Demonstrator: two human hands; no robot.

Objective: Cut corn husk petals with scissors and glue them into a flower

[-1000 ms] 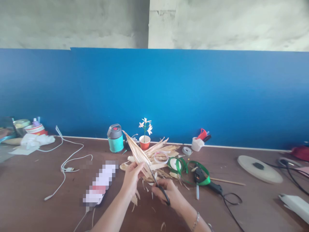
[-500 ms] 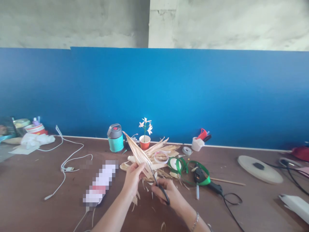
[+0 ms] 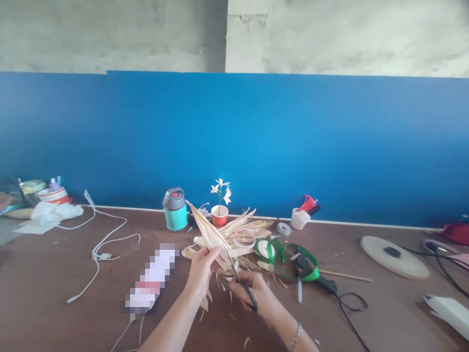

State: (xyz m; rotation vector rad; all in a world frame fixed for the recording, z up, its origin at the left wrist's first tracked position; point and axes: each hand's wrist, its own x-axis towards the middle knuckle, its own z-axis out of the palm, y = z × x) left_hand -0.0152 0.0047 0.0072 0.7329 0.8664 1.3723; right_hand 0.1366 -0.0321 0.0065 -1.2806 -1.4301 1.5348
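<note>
My left hand (image 3: 203, 269) pinches a long, pale dried corn husk (image 3: 206, 226) near its lower end; the pointed tip leans up and to the left. In my right hand (image 3: 258, 293) is a pair of scissors (image 3: 249, 296) with dark handles. Their blades reach up and left to the husk, close to my left fingers. Whether the blades are parted is too fine to tell. Behind the hands lies a heap of more dried husks (image 3: 240, 221), with small scraps scattered on the brown table (image 3: 205, 335).
An orange cup with artificial flowers (image 3: 220, 215) and a teal flask (image 3: 176, 215) stand behind. To the right are green ribbon (image 3: 273, 252), a black glue gun (image 3: 303, 264) with its cord, and a round lid (image 3: 394, 256). A phone (image 3: 152, 281) and white cables (image 3: 97, 252) lie left.
Hardly anything differs. Both hands, the husk and the scissors stay in nearly the same place, with only a very slight shift of the husk.
</note>
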